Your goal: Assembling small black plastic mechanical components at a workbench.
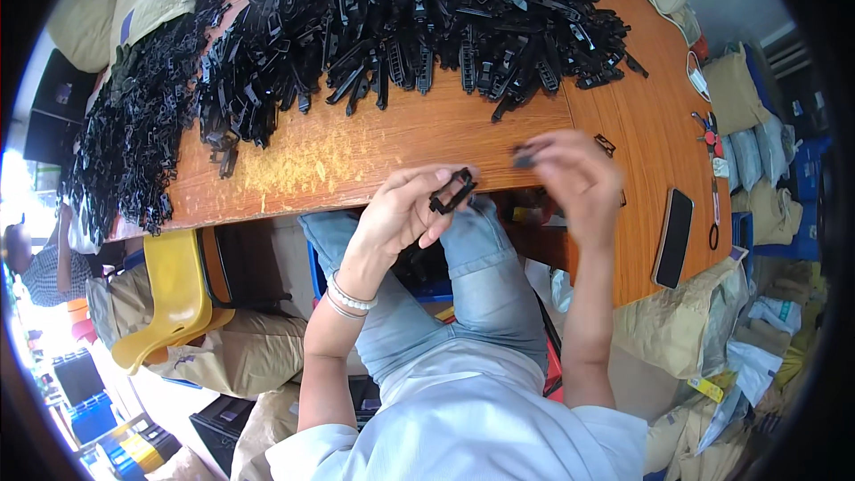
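Observation:
Over the table's near edge, my left hand point(403, 207) pinches a small black plastic frame point(453, 191) with an open middle. To its right, my right hand point(579, 176) is raised above the tabletop, smeared by motion. Between its thumb and fingers is a small dark piece point(524, 158), too blurred to name. The two hands are apart. Beyond them a large heap of long black plastic parts point(419, 27) covers the far side of the wooden table point(356, 156). A second heap of smaller black parts point(134, 138) spreads along the left side.
At the right lie a dark phone point(673, 239), red-handled pliers point(710, 135) and a small black part point(605, 144). A yellow chair point(169, 294) stands at the left below the table edge. Sacks point(686, 312) crowd the floor at the right.

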### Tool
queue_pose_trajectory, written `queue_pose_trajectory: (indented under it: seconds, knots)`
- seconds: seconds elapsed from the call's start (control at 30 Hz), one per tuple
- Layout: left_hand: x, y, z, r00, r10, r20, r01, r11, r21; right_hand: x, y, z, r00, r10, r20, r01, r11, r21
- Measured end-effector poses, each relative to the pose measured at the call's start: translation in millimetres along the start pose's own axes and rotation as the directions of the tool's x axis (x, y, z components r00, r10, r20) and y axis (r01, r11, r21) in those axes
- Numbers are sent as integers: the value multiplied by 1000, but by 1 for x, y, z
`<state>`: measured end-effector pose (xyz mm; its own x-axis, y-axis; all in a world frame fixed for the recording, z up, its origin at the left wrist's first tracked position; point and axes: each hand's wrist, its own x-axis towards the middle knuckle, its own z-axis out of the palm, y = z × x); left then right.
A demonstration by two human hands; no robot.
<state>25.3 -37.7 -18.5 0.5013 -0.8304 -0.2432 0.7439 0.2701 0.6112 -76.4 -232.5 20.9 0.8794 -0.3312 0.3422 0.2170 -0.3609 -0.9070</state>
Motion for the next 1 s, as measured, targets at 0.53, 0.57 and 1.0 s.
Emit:
queue_pose_trajectory:
  seconds: [0.53, 0.57, 1.0]
  knots:
    - [2, -3, 15, 969, -247, 24, 247, 969, 22, -11, 9, 22, 900, -189, 392, 204, 979, 5]
    - [3, -2, 18, 969, -245, 22, 245, 969, 24, -12, 9, 22, 900, -193, 391, 206, 978, 8]
    - [162, 77, 35, 290, 792, 536, -100, -532, 841, -38, 7, 23, 996, 39, -82, -27, 990, 139]
